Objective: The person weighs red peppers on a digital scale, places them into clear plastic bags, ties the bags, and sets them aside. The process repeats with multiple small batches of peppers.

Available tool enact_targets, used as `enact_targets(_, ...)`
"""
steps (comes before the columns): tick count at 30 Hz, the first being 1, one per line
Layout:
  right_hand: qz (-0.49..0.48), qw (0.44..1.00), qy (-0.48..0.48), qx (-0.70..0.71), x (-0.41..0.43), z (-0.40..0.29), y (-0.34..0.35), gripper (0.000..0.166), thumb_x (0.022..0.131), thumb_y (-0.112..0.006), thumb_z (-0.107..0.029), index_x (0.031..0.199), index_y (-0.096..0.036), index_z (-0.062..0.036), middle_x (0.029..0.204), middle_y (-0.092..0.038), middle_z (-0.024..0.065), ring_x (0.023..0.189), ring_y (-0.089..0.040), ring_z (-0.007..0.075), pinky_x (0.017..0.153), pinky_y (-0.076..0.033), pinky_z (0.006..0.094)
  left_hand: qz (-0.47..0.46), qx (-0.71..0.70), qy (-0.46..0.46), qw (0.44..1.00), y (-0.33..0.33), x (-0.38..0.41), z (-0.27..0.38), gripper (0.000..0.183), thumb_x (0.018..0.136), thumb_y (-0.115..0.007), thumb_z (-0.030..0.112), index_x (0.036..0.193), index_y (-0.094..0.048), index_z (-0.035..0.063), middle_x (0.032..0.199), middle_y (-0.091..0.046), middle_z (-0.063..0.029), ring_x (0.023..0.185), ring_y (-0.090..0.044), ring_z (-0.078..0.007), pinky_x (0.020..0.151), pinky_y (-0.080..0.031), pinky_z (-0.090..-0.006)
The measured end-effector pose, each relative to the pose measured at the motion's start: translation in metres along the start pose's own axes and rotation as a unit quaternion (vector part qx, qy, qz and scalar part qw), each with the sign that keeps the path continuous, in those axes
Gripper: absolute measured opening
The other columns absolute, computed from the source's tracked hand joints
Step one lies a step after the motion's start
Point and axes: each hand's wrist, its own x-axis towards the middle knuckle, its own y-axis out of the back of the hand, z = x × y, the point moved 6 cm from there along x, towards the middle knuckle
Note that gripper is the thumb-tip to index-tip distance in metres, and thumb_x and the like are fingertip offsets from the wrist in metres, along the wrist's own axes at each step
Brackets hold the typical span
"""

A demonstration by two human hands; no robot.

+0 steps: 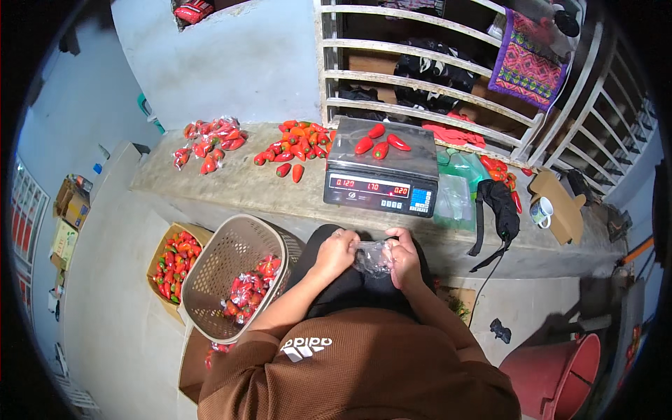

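Observation:
A clear plastic bag (374, 257) is stretched between my two hands above my lap. My left hand (336, 253) pinches its left edge, and my right hand (403, 260) grips the right edge. No pepper shows inside the bag. Just beyond my knees a digital scale (336, 195) stands on the concrete ledge (231, 184), its display lit. Several red peppers (380, 150) lie apart on the metal plate of the scale. Left of the scale is a loose pile of red and orange peppers (299, 142). Farther left, bagged peppers (218, 136) are heaped together.
At my left stand a tall perforated basket (236, 231) holding bagged peppers and a cardboard box of loose peppers (178, 262). Right of the scale lie clear plastic bags (454, 197), a black strapped pouch (499, 210) and a mug (541, 212). A red bin (551, 373) is on the floor.

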Motion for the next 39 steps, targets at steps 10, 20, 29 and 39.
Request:
enact_targets(10, 0.07, 0.814, 0.148, -0.558, 0.014, -0.011, 0.013, 0.037, 0.077, -0.052, -0.006, 0.114, -0.05, -0.0088, 0.071, -0.058, 0.0184, 0.067, -0.061, 0.0296, 0.059, -0.046, 0.0375, -0.204, -0.604, 0.183, 0.749, -0.021, -0.015, 0.039, 0.035, 0.071, -0.05, -0.002, 0.106, -0.045, 0.0028, 0.077, -0.05, -0.003, 0.06, -0.044, -0.0104, 0.056, -0.034, -0.0217)
enact_targets(20, -0.111, 0.943, -0.235, 0.205, -0.011, 0.027, -0.01, 0.028, 0.086, -0.047, -0.012, 0.114, -0.046, -0.0049, 0.062, -0.044, 0.0028, 0.052, -0.046, 0.0137, 0.052, -0.041, 0.027, -0.134, -0.524, 0.276, 0.794, -0.038, -0.004, -0.049, 0.009, 0.087, -0.049, 0.009, 0.081, -0.054, 0.005, 0.065, -0.053, -0.0009, 0.053, -0.046, -0.0096, 0.045, -0.033, -0.0214)
enact_targets(29, 0.077, 0.828, 0.183, -0.524, 0.02, 0.005, 0.052, 0.039, 0.078, -0.045, 0.0, 0.117, -0.048, -0.0057, 0.09, -0.061, 0.0203, 0.08, -0.06, 0.0365, 0.07, -0.048, 0.0412, -0.14, -0.326, 0.127, 0.926, -0.032, -0.024, 0.014, 0.026, 0.077, -0.056, 0.004, 0.102, -0.051, 0.002, 0.071, -0.058, -0.0073, 0.059, -0.054, -0.0182, 0.055, -0.043, -0.0283)
enact_targets(39, -0.147, 0.966, -0.149, -0.154, -0.003, 0.026, 0.011, 0.029, 0.077, -0.047, 0.001, 0.102, -0.061, 0.0018, 0.082, -0.059, 0.0045, 0.068, -0.051, 0.0099, 0.067, -0.043, 0.0231, -0.01, -0.532, 0.311, 0.788, -0.038, -0.002, -0.049, 0.007, 0.085, -0.051, 0.006, 0.091, -0.053, 0.004, 0.069, -0.053, -0.0006, 0.056, -0.047, -0.01, 0.053, -0.04, -0.0232)
